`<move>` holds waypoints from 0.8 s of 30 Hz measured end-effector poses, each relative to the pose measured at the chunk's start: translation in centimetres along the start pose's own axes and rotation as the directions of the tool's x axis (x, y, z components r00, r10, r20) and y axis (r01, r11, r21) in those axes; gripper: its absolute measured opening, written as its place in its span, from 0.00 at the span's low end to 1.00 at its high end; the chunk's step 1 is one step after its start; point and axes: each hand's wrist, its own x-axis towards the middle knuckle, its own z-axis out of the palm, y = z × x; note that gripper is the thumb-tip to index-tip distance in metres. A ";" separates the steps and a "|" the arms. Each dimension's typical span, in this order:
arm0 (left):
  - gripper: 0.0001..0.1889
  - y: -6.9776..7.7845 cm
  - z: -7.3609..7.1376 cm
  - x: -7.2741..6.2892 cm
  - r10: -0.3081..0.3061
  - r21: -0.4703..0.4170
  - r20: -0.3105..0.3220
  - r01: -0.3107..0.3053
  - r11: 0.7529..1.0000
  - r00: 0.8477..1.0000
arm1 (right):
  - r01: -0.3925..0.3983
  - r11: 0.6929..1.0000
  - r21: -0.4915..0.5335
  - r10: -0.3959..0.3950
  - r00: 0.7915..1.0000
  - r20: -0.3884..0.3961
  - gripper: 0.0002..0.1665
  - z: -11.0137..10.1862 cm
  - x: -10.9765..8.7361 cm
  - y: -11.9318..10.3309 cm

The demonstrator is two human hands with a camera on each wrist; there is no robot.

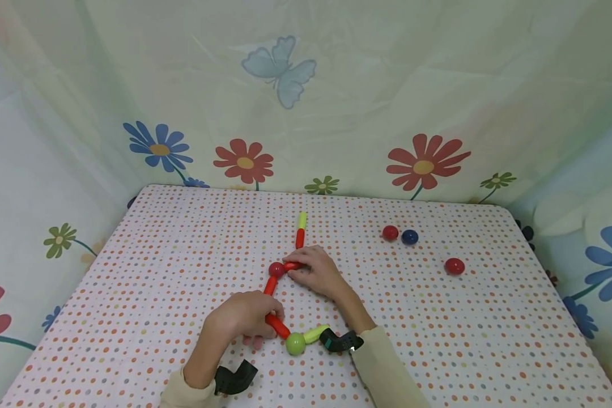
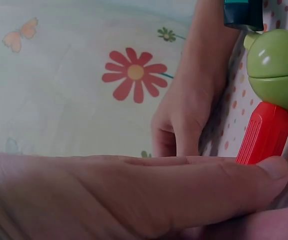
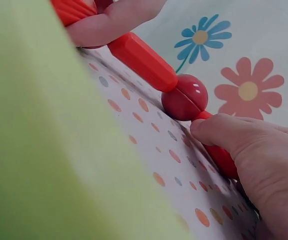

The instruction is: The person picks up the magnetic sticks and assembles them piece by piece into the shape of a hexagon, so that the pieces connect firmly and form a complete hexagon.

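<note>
With red rods (image 1: 277,326) gripped by left fingers (image 2: 224,185) and right fingers (image 3: 219,129), the latter's nine-o'clock red ball (image 1: 275,270) could be dislodged by twisting.

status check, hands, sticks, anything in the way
Left hand grips red stick at green ball. Right hand pinches another red stick at red ball. Nothing blocking; three loose balls off right.

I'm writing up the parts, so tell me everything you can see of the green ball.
The green ball is smooth and shiny, seemingly plastic, with a thin seam running around it. It sits near the front of the dotted table; whether it rests on the surface is hard to tell. A red stick, gripped by the left hand, meets it on one side, a yellow-green stick on another. Neither hand touches the ball.
</note>
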 end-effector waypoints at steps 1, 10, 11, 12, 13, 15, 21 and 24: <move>0.07 0.1 0.0 -0.1 -0.001 -0.001 0.002 0.001 1.000 1.000 | 0.000 1.000 -0.002 0.000 1.000 0.003 0.17 0.0 0.0 0.0; 0.20 2.2 1.4 0.2 0.163 0.177 -0.103 -0.143 0.974 0.981 | -0.016 1.000 0.004 0.016 1.000 0.007 0.16 0.0 0.0 0.0; 0.18 2.6 1.7 0.3 0.175 0.208 -0.112 -0.149 0.967 0.978 | -0.018 1.000 0.007 0.018 1.000 0.007 0.16 0.0 0.0 0.0; 0.15 2.8 1.9 0.4 0.181 0.236 -0.121 -0.149 0.960 0.976 | -0.021 1.000 0.009 0.021 1.000 0.010 0.17 0.0 0.1 0.0; 0.13 3.0 2.1 0.5 0.184 0.258 -0.129 -0.146 0.955 0.975 | -0.023 1.000 0.012 0.023 1.000 0.011 0.17 0.0 0.1 0.0; 0.12 3.2 2.3 0.3 0.182 0.298 -0.147 -0.132 0.945 0.972 | -0.028 0.999 0.020 0.027 1.000 0.011 0.17 -0.1 0.1 -0.1; 0.13 2.5 1.7 -0.3 0.172 0.331 -0.164 -0.110 0.937 0.971 | -0.031 0.999 0.029 0.030 0.999 0.011 0.18 -0.2 0.0 -0.1; 0.15 2.3 1.1 0.0 0.169 0.303 -0.191 -0.105 0.947 0.967 | -0.043 0.997 0.062 0.042 0.999 0.019 0.20 -0.4 0.0 0.1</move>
